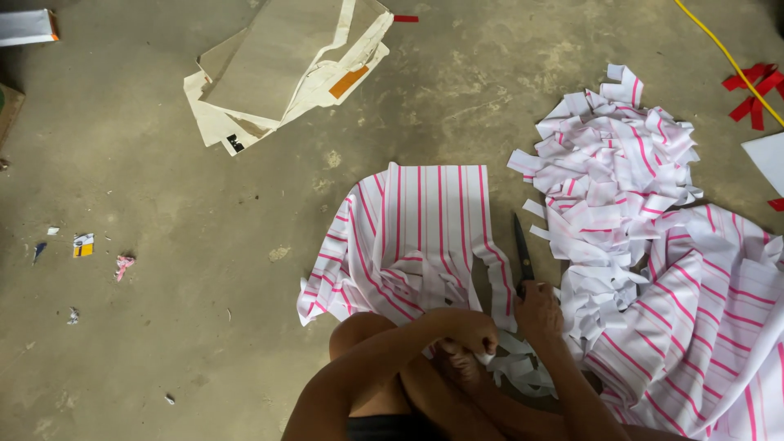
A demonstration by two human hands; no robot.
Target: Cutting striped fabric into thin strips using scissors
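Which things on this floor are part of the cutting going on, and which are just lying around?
In use:
- right hand on the black scissors
- left hand at the cloth edge
- pink-striped white cloth
- pile of cut strips
- uncut striped cloth

Lying about:
- flattened cardboard and paper
- yellow cord
- red ribbon scraps
- small litter bits

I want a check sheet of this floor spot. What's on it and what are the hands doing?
Surface: bare concrete floor, stained.
Job's things: striped cloth spread flat; black scissors beside it; cut strip pile.
Clutter: flattened cardboard, small scraps, red ribbon.
Grippers: right hand grips the scissors; left hand holds a strip.
Cables: yellow cable, top right.
Surroundings: nothing seen.
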